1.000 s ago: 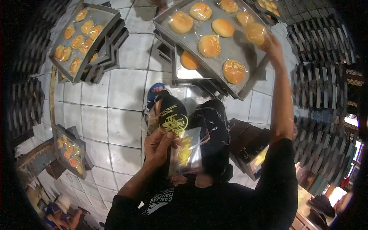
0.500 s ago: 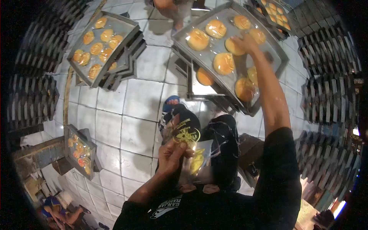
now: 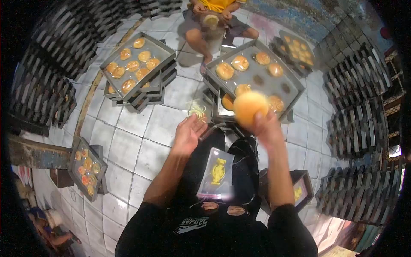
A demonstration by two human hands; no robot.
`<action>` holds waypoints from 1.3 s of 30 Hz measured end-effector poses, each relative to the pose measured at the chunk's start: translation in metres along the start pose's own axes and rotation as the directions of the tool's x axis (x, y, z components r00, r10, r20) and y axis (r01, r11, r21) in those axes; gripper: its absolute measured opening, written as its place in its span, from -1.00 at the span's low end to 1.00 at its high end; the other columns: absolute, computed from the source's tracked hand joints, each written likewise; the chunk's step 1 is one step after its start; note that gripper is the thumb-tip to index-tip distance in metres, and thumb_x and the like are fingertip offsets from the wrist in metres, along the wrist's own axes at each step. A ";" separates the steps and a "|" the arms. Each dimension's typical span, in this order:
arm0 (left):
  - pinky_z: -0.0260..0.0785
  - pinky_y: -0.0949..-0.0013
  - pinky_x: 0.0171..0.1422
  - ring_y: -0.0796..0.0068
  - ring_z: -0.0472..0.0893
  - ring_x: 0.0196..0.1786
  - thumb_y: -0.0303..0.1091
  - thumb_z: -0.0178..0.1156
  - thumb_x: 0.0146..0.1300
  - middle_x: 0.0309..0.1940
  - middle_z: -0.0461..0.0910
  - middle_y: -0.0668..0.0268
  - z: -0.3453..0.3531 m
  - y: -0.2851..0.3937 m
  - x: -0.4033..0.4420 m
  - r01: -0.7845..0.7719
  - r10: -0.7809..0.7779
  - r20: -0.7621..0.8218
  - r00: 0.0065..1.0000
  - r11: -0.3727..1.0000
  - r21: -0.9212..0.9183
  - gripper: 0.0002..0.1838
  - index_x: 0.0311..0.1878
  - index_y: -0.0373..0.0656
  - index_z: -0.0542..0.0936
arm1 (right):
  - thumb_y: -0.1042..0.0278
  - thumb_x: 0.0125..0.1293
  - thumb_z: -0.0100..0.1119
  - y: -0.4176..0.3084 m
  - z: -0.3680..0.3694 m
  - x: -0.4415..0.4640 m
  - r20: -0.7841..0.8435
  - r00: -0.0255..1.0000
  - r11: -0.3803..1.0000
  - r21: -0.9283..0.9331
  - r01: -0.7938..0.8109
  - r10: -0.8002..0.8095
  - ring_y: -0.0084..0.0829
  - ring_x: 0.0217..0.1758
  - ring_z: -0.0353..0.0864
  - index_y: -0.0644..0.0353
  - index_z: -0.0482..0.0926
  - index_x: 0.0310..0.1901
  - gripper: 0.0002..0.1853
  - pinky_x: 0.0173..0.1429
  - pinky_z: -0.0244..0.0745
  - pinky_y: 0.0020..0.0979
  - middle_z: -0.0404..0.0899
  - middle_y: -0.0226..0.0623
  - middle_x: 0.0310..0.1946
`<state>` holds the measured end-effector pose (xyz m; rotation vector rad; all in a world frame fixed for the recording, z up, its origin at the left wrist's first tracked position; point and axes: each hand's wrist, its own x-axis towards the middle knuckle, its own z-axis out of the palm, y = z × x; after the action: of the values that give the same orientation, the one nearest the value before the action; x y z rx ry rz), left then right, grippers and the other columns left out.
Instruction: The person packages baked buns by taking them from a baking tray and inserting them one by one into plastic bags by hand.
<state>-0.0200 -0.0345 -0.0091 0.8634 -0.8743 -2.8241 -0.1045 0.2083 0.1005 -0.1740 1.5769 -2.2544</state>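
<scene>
A round golden bun (image 3: 249, 107), blurred by motion, is gripped in my right hand (image 3: 269, 130) above the near edge of the large metal tray (image 3: 267, 81). That tray carries several buns, some in shiny clear wrap, with dark round marks on its bare surface. To the left, my left hand (image 3: 189, 133) pinches a clear plastic bag (image 3: 197, 110) with yellow-green print at its fingertips. The bag's outline is hard to make out. Across my lap lies a pack of clear bags (image 3: 216, 174) with yellow print.
Another tray of wrapped buns (image 3: 136, 64) tops a stack at the left. A smaller tray (image 3: 88, 169) stands lower left, and a box (image 3: 299, 190) sits by my right leg. Stacked dark trays (image 3: 364, 150) line both sides. A person in a yellow shirt (image 3: 216, 5) sits opposite.
My right hand has lifted a bun off the large tray and drawn it back towards me. My left hand has moved up and forward with the bag, uncovering the pack on my lap.
</scene>
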 end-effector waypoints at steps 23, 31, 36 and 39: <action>0.30 0.12 0.56 0.25 0.49 0.42 -0.08 0.01 0.63 0.36 0.49 0.19 0.022 -0.051 -0.105 -0.244 0.211 0.279 0.937 0.966 0.090 -0.49 0.48 -0.14 0.33 | 0.59 0.30 0.07 0.075 0.065 -0.099 0.557 0.764 0.040 -0.799 0.600 -0.325 0.01 0.60 0.28 0.30 0.36 0.46 -0.36 0.68 0.00 0.15 0.40 0.10 0.44; 0.44 0.13 0.41 0.24 0.56 0.29 0.20 0.02 0.56 0.23 0.56 0.18 0.050 -0.054 -0.064 -0.354 0.358 0.123 0.926 0.934 -0.051 -0.37 0.38 -0.16 0.42 | 0.45 0.27 0.31 0.054 0.064 -0.061 0.596 0.708 0.109 -0.731 0.674 -0.380 -0.02 0.17 0.65 0.20 0.53 0.24 -0.52 0.53 0.25 0.16 0.66 -0.02 0.04; 0.52 -0.10 0.33 -0.02 0.59 0.26 0.47 -0.22 0.51 0.28 0.55 0.02 0.041 -0.027 -0.054 0.072 0.011 0.230 0.973 0.934 -0.349 -0.10 0.42 -0.24 0.39 | 0.53 0.28 0.33 0.054 0.069 -0.085 0.590 0.763 0.382 -0.663 0.644 -0.263 -0.08 -0.04 0.67 0.23 0.61 -0.03 -0.77 0.13 0.53 -0.13 0.67 -0.18 -0.09; 0.45 -0.23 0.38 -0.05 0.54 0.31 0.40 -0.30 0.57 0.30 0.53 0.01 0.027 -0.028 -0.039 0.138 -0.054 0.261 0.964 0.939 -0.316 -0.16 0.46 -0.21 0.38 | 0.53 0.33 0.32 0.065 0.067 -0.091 0.553 0.826 0.571 -0.646 0.507 -0.108 -0.29 -0.17 0.67 0.27 0.54 -0.26 -0.89 -0.13 0.56 -0.29 0.61 -0.25 -0.26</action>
<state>0.0015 0.0114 0.0135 0.5280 -0.3566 -3.0832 0.0158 0.1647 0.0750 -1.2331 2.2359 -1.3599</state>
